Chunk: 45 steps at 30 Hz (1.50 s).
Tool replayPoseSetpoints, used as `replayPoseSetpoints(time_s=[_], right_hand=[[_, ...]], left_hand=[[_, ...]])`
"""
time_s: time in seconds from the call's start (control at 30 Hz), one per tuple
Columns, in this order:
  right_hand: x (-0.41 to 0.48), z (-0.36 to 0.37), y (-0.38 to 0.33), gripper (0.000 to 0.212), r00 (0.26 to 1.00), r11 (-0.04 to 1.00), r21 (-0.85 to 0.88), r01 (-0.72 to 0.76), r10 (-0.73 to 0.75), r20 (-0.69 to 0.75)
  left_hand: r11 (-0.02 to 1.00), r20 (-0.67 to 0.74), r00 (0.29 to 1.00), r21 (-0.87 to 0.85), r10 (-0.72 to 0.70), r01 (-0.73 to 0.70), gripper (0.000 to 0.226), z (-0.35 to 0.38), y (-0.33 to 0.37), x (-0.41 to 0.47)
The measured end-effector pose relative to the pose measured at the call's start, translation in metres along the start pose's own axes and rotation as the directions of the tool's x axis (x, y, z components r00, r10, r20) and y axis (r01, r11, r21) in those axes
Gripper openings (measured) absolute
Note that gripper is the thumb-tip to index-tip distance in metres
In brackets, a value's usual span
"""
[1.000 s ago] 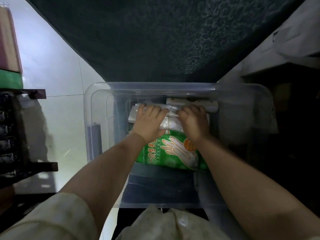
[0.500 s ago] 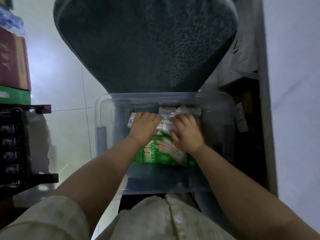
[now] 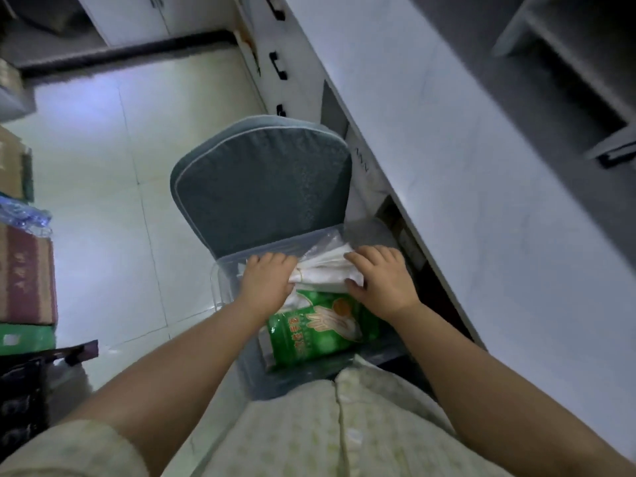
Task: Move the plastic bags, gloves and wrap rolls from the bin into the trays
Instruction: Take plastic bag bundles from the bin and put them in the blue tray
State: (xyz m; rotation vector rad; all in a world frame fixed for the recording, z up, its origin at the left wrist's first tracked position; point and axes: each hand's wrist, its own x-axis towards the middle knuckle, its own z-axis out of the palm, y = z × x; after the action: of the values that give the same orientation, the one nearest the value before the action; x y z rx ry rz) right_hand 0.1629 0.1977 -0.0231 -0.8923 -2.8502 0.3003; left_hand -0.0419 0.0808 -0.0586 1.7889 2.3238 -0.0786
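A clear plastic bin [image 3: 220, 287] stands on the floor in front of a grey cushioned chair. My left hand [image 3: 266, 284] and my right hand [image 3: 380, 282] grip the two ends of a bundle of white plastic bags [image 3: 323, 271], held level with the bin's far rim. Below the bundle lies a green pack of disposable gloves [image 3: 309, 330] with a white hand printed on it. Wrap rolls are hidden from me under the bundle and my hands.
The grey chair cushion [image 3: 261, 184] rises just behind the bin. A white counter [image 3: 464, 187] runs along the right, with cabinets beneath. Cardboard boxes [image 3: 24, 273] and a dark rack [image 3: 20, 390] stand at the left on the tiled floor.
The view has pulled back and tilted up, showing the chair, floor and counter. Both hands have lifted the bag bundle from deep in the bin toward its far rim.
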Motion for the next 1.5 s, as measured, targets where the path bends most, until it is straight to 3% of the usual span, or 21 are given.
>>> replayPoseSetpoints(time_s=[0.17,0.3,0.5,0.63,0.83,1.07,1.33,1.5], right_hand=[[-0.051,-0.034,-0.030,0.042,0.976,0.980,-0.072,-0.183,0.173,-0.133],[-0.094,-0.071,-0.044,0.038,0.924,0.949,-0.097,-0.301,0.265,-0.274],[-0.176,-0.126,-0.050,0.031,0.810,0.908,-0.156,-0.388,0.255,-0.529],[-0.246,-0.158,-0.045,0.028,0.741,0.866,-0.182,-0.466,0.270,-0.615],[-0.376,-0.205,-0.033,0.032,0.672,0.761,-0.191,-0.620,0.390,-0.630],[-0.542,-0.248,-0.015,0.034,0.550,0.613,-0.191,-0.767,0.475,-0.687],[-0.683,-0.245,0.010,0.034,0.416,0.514,-0.068,-0.855,0.602,-0.681],[-0.723,-0.234,0.046,0.035,0.322,0.435,0.017,-0.900,0.693,-0.645]], left_hand=[[0.983,-0.079,0.980,0.028,0.181,-0.179,0.032,-0.039,0.015,-0.008],[0.942,-0.188,0.924,0.031,0.333,-0.334,0.027,-0.071,0.044,-0.022],[0.854,-0.309,0.809,0.020,0.500,-0.520,0.022,-0.109,0.114,-0.050],[0.775,-0.349,0.710,0.086,0.612,-0.626,0.030,-0.131,0.184,-0.070],[0.632,-0.404,0.535,0.155,0.742,-0.759,0.026,-0.151,0.330,-0.124],[0.503,-0.460,0.396,0.133,0.794,-0.854,0.033,-0.153,0.500,-0.202],[0.451,-0.423,0.397,0.031,0.814,-0.892,0.019,-0.140,0.631,-0.246],[0.384,-0.388,0.338,0.046,0.857,-0.922,0.026,-0.122,0.693,-0.238]])
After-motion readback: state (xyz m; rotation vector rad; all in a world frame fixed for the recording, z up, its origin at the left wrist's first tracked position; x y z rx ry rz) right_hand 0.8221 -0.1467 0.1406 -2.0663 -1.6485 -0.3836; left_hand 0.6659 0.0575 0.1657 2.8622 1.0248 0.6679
